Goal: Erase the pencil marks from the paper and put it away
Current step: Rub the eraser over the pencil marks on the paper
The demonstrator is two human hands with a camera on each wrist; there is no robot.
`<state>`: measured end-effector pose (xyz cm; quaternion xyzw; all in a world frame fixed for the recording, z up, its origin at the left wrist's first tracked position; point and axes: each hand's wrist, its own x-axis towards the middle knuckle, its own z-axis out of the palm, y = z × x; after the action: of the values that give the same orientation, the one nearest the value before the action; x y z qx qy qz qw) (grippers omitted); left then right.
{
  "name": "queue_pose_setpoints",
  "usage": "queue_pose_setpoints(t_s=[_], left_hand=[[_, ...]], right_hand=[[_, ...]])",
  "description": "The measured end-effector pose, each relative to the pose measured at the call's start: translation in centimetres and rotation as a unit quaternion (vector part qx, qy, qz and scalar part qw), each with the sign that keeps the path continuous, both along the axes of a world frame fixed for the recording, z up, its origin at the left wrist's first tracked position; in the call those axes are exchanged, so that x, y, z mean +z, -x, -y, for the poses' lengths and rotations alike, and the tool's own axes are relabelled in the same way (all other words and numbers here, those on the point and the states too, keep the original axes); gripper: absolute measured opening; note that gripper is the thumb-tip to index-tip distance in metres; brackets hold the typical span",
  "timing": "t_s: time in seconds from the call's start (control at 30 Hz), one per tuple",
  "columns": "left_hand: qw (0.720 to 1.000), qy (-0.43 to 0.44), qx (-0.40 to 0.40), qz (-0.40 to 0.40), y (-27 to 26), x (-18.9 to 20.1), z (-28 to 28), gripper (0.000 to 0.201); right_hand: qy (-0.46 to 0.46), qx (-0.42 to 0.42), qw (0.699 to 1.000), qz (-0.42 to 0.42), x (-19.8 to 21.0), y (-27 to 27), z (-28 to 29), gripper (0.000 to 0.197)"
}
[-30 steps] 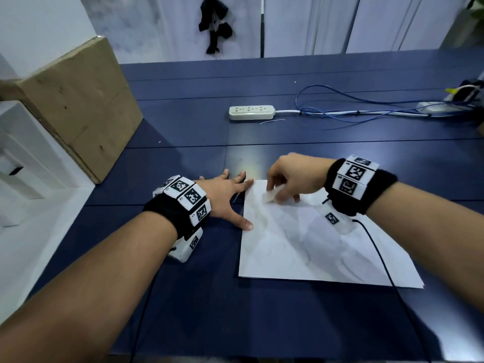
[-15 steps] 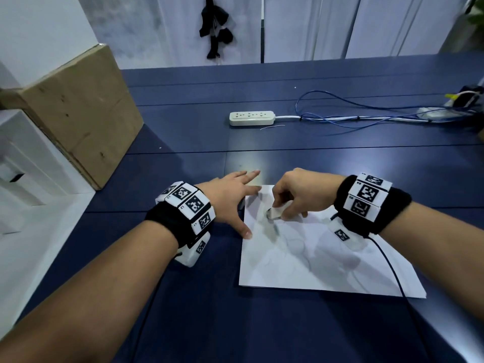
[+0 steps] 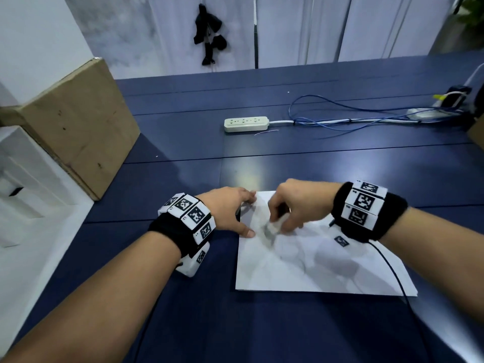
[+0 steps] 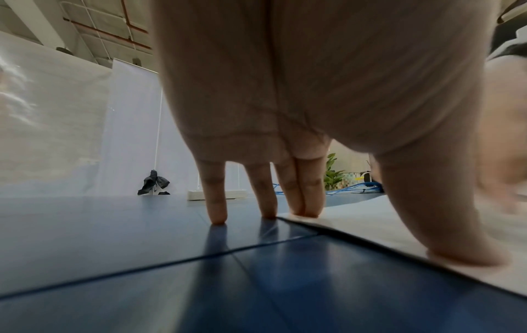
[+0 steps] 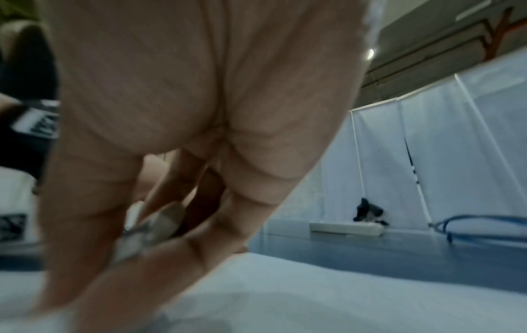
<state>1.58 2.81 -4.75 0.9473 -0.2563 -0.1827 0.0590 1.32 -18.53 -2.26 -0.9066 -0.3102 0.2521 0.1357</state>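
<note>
On the near part of the blue table (image 3: pixel 314 163) lies the paper (image 3: pixel 309 268), its far-left corner pinned by the left hand (image 3: pixel 230 210) with straight spread fingers (image 4: pixel 216 202), while the right hand (image 3: pixel 301 203) curls down pinching an eraser (image 3: pixel 273 227) onto the sheet; no writing is legible.

Under both hands, the table (image 3: pixel 262 163) is smooth, slightly glossy blue laminate. The paper (image 3: pixel 301 268) looks matt white. Far left of the left hand, a rough brown cardboard box (image 3: pixel 78 127).
</note>
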Motion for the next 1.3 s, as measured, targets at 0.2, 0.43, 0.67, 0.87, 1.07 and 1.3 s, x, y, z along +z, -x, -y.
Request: queue_pose_setpoints(t_s=[0.2,0.43,0.67,0.87,1.07,1.3], left_hand=[[1.0,-0.006,0.001,-0.001,0.2,0.4,0.2,0.088],[1.0,0.005,0.001,0.0,0.0,0.2,0.1,0.089],[1.0,0.003,0.0,0.005,0.1,0.1,0.1,0.088],[1.0,0.004,0.0,0.001,-0.1,0.0,0.1,0.085],[1.0,-0.004,0.003,0.001,0.0,0.0,0.2,0.087],[1.0,-0.001,0.003,-0.003,0.0,0.1,0.3,0.087]], right_hand=[[0.011,-0.06,0.994,0.091,0.5,-2.6,-0.7,0.014],[0.005,0.016,1.0,0.014,0.0,-0.1,-0.3,0.017],[-0.002,-0.073,0.988,0.133,0.1,-3.5,-0.9,0.016],[-0.002,0.012,1.0,-0.009,0.0,-0.3,-0.4,0.016],[-0.009,-0.079,0.991,0.11,0.0,-3.7,-0.9,0.013],[0.005,0.02,1.0,-0.023,-0.1,-0.3,-0.2,0.017]])
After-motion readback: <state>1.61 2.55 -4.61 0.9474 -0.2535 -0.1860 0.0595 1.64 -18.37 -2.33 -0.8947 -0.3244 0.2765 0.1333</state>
